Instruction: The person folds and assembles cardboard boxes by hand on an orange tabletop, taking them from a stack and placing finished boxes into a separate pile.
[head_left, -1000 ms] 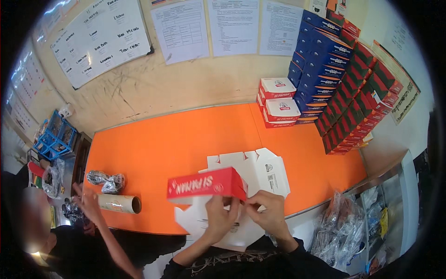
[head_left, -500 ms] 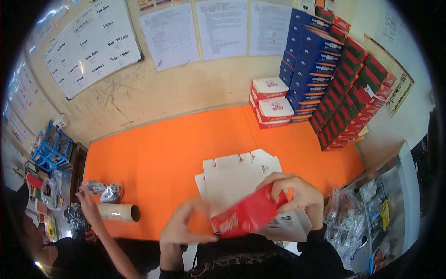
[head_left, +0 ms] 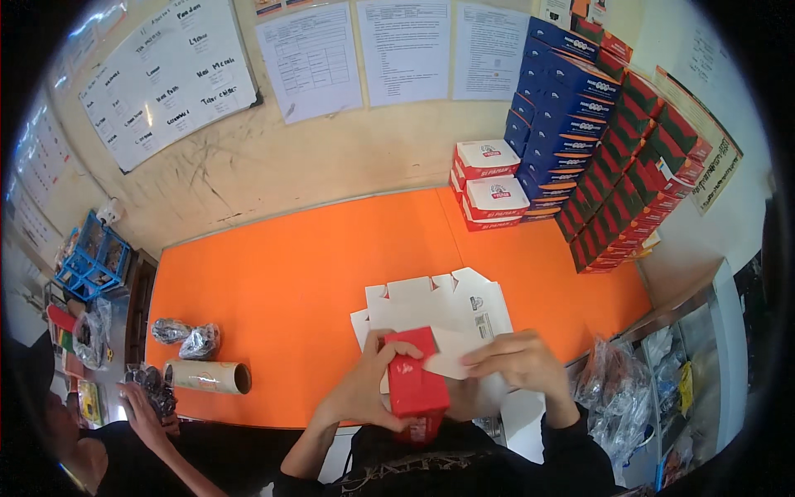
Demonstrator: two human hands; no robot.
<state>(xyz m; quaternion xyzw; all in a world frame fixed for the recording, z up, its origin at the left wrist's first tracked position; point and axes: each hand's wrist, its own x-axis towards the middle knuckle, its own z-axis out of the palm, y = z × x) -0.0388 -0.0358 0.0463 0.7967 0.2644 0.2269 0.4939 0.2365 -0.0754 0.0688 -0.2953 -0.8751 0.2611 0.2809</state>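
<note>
A partly folded red and white cardboard box (head_left: 416, 383) is held up close to my body. My left hand (head_left: 362, 383) wraps round its red side, thumb below and fingers over the top. With fingers pinched, my right hand (head_left: 515, 361) grips a white flap of this same box at its right. Under and beyond the hands lie flat white cardboard box blanks (head_left: 401, 308) with notched edges, on the orange table (head_left: 273, 286). The box's inside is hidden from view.
Finished red-and-white boxes (head_left: 497, 199), blue boxes (head_left: 570, 108) and red-and-black boxes (head_left: 633, 178) stand stacked at the back right. A cardboard tube (head_left: 207, 377) and plastic-wrapped bundles (head_left: 199, 340) lie at left, near a co-worker's hand (head_left: 142, 414). Plastic bags (head_left: 613, 398) hang at right.
The red cardboard has turned from a flat slanted piece to an upright box shape. My left hand has closed round it; my right hand has shifted to the white flap. The co-worker's hand has lowered.
</note>
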